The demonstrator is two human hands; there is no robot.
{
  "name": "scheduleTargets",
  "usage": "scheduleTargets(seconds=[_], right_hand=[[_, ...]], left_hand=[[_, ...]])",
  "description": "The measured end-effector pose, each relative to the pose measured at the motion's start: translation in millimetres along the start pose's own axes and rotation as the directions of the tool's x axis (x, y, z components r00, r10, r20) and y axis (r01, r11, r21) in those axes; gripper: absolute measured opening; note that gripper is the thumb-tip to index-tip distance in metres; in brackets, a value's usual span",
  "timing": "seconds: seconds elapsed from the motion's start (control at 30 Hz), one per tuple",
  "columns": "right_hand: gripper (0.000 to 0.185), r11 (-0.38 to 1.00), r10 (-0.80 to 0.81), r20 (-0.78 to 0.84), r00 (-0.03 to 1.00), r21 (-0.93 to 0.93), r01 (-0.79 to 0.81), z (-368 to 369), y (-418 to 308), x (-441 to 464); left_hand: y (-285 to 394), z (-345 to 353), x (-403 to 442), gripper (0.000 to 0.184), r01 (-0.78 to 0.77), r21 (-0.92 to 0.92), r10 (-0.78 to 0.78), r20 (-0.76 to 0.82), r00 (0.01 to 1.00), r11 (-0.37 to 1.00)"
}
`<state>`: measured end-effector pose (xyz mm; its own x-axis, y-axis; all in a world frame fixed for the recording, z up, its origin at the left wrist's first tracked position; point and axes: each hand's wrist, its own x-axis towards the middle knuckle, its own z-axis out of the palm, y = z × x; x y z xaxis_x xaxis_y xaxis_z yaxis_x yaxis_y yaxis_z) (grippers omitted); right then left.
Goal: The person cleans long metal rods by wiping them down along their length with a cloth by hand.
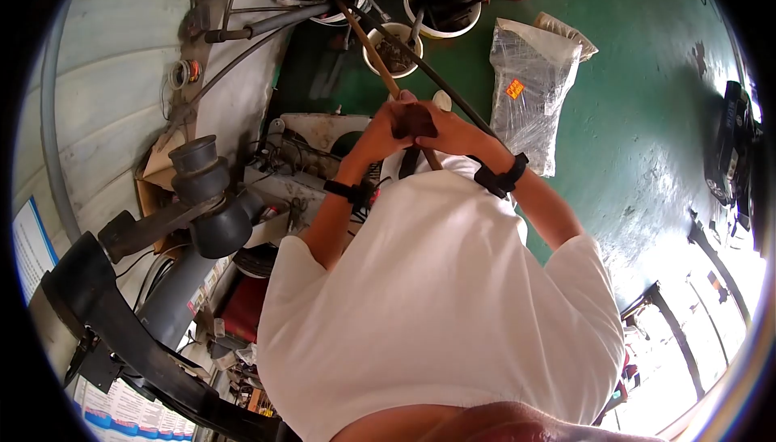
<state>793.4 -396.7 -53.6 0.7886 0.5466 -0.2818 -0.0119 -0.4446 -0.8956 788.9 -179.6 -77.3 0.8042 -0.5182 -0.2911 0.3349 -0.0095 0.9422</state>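
Note:
A small dark brown piece (415,121), too unclear to name, is between my two hands. My left hand (381,131) closes on its left side, with the fingers bent round it. From the right, my right hand (454,135) has its fingers on the same piece. A brown wooden stick (373,52) slants from a bucket down to my hands, and its lower end shows below them; whether I grip it is hidden. Beside it, a long dark rod (444,84) runs from the buckets toward my right forearm. Both wrists wear black bands.
White buckets with tools (442,35) and dirty contents (393,71) stand ahead. Right of them, a plastic-wrapped package (529,110) with an orange label lies on the green floor (622,143). A grey-black machine arm (137,337) is at the left, near a soiled white unit (303,187).

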Motion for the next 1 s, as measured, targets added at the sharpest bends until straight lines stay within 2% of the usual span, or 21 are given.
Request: scheduleTargets(seconds=[0.13, 0.2, 0.33, 0.4, 0.43, 0.47, 0.5, 0.53, 0.57, 0.6, 0.63, 0.67, 0.7, 0.73, 0.8, 0.83, 0.87, 0.9, 0.93, 0.97, 1.0], right_hand=[[0.092, 0.990, 0.137, 0.091, 0.986, -0.051, -0.133, -7, -19, -6], [0.104, 0.894, 0.445, 0.273, 0.853, -0.192, -0.405, -7, -29, -4], [0.107, 0.912, 0.398, 0.302, 0.866, -0.235, -0.337, 12, 0, -4], [0.101, 0.866, 0.419, 0.322, 0.849, 0.139, -0.480, 18, 13, -7], [0.101, 0.868, 0.415, 0.325, 0.850, 0.138, -0.477, 18, 12, -8], [0.087, 0.750, 0.462, 0.377, 0.803, 0.319, -0.580, 17, 8, -8], [0.074, 0.586, 0.491, 0.437, 0.753, 0.474, -0.657, 17, 6, -8], [0.074, 0.588, 0.491, 0.437, 0.754, 0.473, -0.656, 18, 7, -8], [0.056, 0.448, 0.525, 0.468, 0.711, 0.559, -0.698, 19, 8, -6], [0.039, 0.295, 0.551, 0.503, 0.666, 0.629, -0.719, 19, 10, -6], [0.023, 0.262, 0.518, 0.515, 0.683, 0.665, -0.700, 8, -14, -3], [0.023, 0.268, 0.519, 0.511, 0.686, 0.664, -0.698, 6, -15, -1], [0.020, 0.198, 0.511, 0.523, 0.682, 0.700, -0.686, 4, -19, 2], [0.018, 0.126, 0.502, 0.536, 0.678, 0.731, -0.671, 1, -23, 5], [0.019, 0.159, 0.517, 0.510, 0.688, 0.732, -0.662, -11, -34, 11], [0.021, 0.190, 0.543, 0.457, 0.704, 0.750, -0.634, -19, -42, 18], [0.022, 0.221, 0.569, 0.402, 0.717, 0.765, -0.605, -26, -50, 24], [0.022, 0.222, 0.571, 0.398, 0.718, 0.768, -0.601, -38, -65, 32], [0.030, 0.262, 0.563, 0.305, 0.768, 0.816, -0.516, -51, -84, 41], [0.040, 0.306, 0.549, 0.207, 0.810, 0.852, -0.425, -62, -99, 46], [0.040, 0.323, 0.547, 0.201, 0.812, 0.845, -0.427, -73, -109, 51]], left_hand=[[-40, -19, 24, 0.064, -0.067, 0.166, 0.086, -0.116, 0.990, 0.984], [-56, -25, 42, 0.059, -0.134, 0.123, 0.164, -0.283, 0.945, 0.983], [-71, -49, 88, 0.051, -0.095, 0.317, 0.182, -0.258, 0.949, 0.944], [-79, -54, 104, 0.048, 0.065, 0.252, 0.071, -0.497, 0.865, 0.965], [-125, -68, 122, 0.052, 0.097, 0.282, 0.083, -0.564, 0.822, 0.955], [-151, -80, 138, 0.052, 0.097, 0.283, 0.085, -0.567, 0.819, 0.954], [-169, -89, 152, 0.063, 0.254, 0.167, -0.087, -0.649, 0.756, 0.953], [-147, -88, 152, 0.070, 0.346, -0.037, -0.294, -0.615, 0.732, 0.938], [-125, -87, 152, 0.076, 0.440, -0.229, -0.488, -0.553, 0.675, 0.869], [-115, -84, 152, 0.076, 0.434, -0.229, -0.484, -0.554, 0.678, 0.871], [-109, -82, 155, 0.073, 0.367, -0.413, -0.550, -0.548, 0.631, 0.833], [-102, -82, 158, 0.071, 0.281, -0.579, -0.613, -0.526, 0.589, 0.766], [-99, -83, 159, 0.066, 0.219, -0.705, -0.675, -0.470, 0.569, 0.675], [-98, -84, 157, 0.066, 0.215, -0.704, -0.672, -0.471, 0.571, 0.676], [-95, -82, 150, 0.067, -0.007, -0.917, -0.638, -0.284, 0.716, 0.400], [-87, -77, 147, 0.065, -0.033, -0.946, -0.662, -0.250, 0.706, 0.322], [-83, -78, 143, 0.065, -0.029, -0.946, -0.660, -0.247, 0.709, 0.322], [-96, -87, 140, 0.055, -0.029, -0.966, -0.491, -0.156, 0.857, 0.257], [-102, -91, 140, 0.046, -0.012, -0.981, -0.287, -0.068, 0.955, 0.192], [-59, -77, 136, 0.044, -0.054, -0.966, -0.395, -0.153, 0.906, 0.252], [-42, -73, 134, 0.044, -0.065, -0.967, -0.380, -0.158, 0.911, 0.247]])
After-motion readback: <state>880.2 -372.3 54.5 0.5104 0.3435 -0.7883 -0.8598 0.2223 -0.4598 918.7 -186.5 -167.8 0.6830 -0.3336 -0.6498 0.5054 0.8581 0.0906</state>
